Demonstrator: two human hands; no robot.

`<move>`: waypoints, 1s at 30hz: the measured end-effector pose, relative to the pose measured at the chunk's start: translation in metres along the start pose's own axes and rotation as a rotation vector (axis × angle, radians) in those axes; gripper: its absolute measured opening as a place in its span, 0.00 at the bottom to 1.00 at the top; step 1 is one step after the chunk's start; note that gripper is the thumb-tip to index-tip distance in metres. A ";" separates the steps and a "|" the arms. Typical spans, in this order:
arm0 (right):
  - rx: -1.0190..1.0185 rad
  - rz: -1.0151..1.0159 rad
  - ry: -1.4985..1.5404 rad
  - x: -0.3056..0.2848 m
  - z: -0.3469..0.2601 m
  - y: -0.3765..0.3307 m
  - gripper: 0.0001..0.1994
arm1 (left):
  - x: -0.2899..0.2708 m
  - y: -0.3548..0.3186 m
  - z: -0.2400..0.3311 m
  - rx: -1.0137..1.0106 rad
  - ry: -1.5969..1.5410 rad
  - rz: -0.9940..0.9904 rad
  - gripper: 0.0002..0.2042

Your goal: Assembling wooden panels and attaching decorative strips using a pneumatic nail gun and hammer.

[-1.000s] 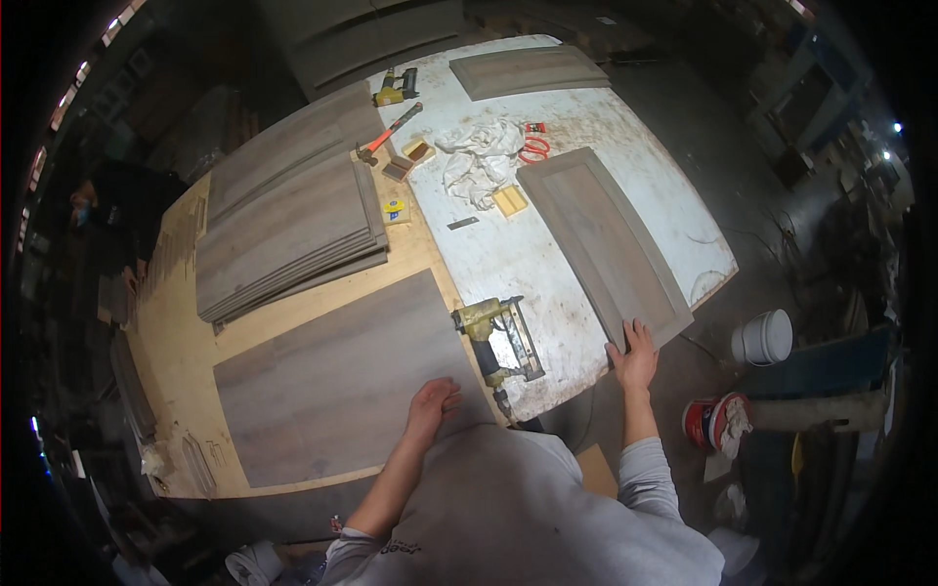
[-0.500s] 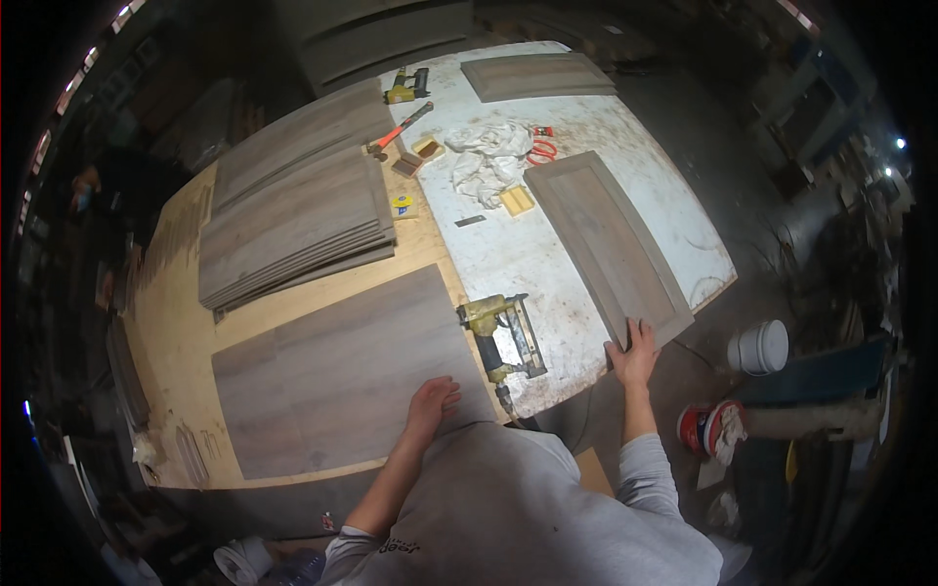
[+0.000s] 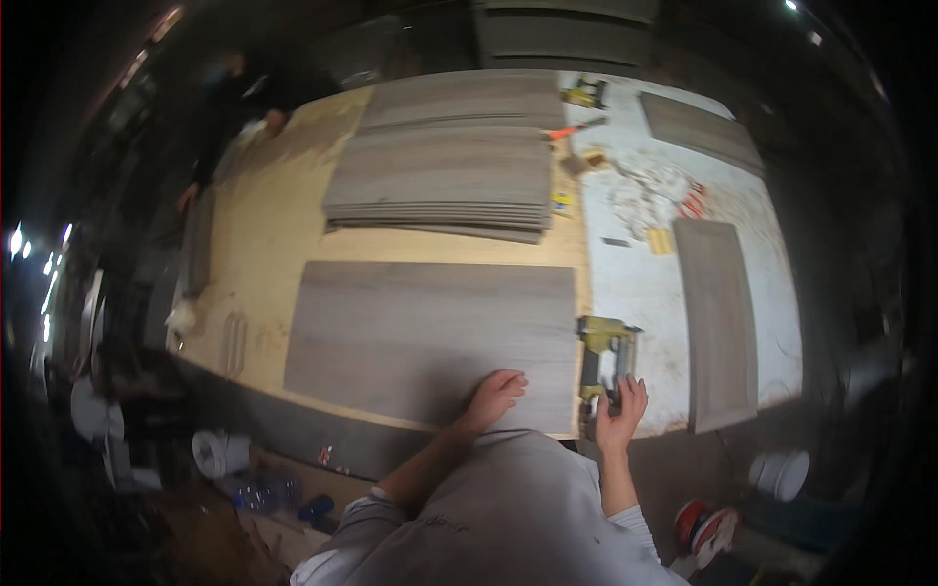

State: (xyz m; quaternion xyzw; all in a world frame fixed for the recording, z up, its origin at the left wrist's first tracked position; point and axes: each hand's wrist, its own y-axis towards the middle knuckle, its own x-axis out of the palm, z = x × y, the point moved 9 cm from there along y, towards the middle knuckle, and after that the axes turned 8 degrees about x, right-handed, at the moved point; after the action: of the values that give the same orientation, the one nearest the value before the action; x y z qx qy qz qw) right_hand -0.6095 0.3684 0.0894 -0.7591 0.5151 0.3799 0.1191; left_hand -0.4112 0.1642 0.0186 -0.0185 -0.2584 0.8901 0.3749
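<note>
A flat grey-brown wood panel (image 3: 430,332) lies on the table in front of me. My left hand (image 3: 496,398) is over its near right part, fingers loosely bent, with nothing in them; whether it touches the panel I cannot tell. Beside the panel's right edge lies a yellow-green and black nail gun (image 3: 608,337). At the gun's near end is my right hand (image 3: 622,415), thumb and fingers apart; I cannot tell whether it touches the gun. Farther right lies a framed wood panel (image 3: 721,322), apart from both hands.
A stack of wood panels (image 3: 440,176) fills the far middle. Beyond my right hand are a hammer (image 3: 576,129), white crumpled cloth (image 3: 650,195), red scissors (image 3: 693,200) and a second nail gun (image 3: 586,93). Another person (image 3: 230,117) is at the far left. Buckets (image 3: 780,475) stand below the table.
My right hand has left the framed panel and moved left to the nail gun. My left hand stays over the flat panel. The whole view has turned to the left.
</note>
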 end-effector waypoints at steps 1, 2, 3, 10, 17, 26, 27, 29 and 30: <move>-0.047 -0.060 0.016 0.014 -0.018 -0.005 0.23 | -0.010 -0.003 0.000 -0.022 0.054 -0.001 0.20; -0.092 -0.117 0.030 0.026 -0.040 -0.009 0.23 | -0.028 -0.007 0.001 -0.015 0.044 0.036 0.20; -0.131 -0.144 0.043 0.034 -0.063 -0.014 0.21 | -0.044 -0.009 0.003 0.010 0.044 0.039 0.21; -0.075 -0.352 0.182 0.099 -0.125 -0.048 0.18 | -0.191 0.012 0.106 0.371 0.724 0.235 0.24; 0.267 -0.407 0.311 0.134 -0.151 -0.109 0.15 | -0.277 0.115 0.278 0.763 1.365 0.361 0.32; 0.521 -0.461 0.351 0.161 -0.166 -0.170 0.16 | -0.326 0.172 0.290 0.877 1.569 0.376 0.27; 0.526 -0.448 0.353 0.163 -0.167 -0.167 0.16 | -0.330 0.178 0.290 0.890 1.568 0.367 0.27; 0.550 -0.450 0.354 0.163 -0.178 -0.156 0.16 | -0.328 0.172 0.297 0.919 1.528 0.312 0.18; 0.556 -0.442 0.353 0.164 -0.180 -0.153 0.16 | -0.328 0.173 0.295 0.924 1.525 0.302 0.18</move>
State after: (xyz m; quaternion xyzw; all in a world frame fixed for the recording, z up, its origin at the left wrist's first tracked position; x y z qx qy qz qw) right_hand -0.3646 0.2196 0.0660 -0.8440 0.4352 0.0549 0.3086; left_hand -0.3564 -0.2909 0.1395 -0.4848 0.4488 0.6909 0.2936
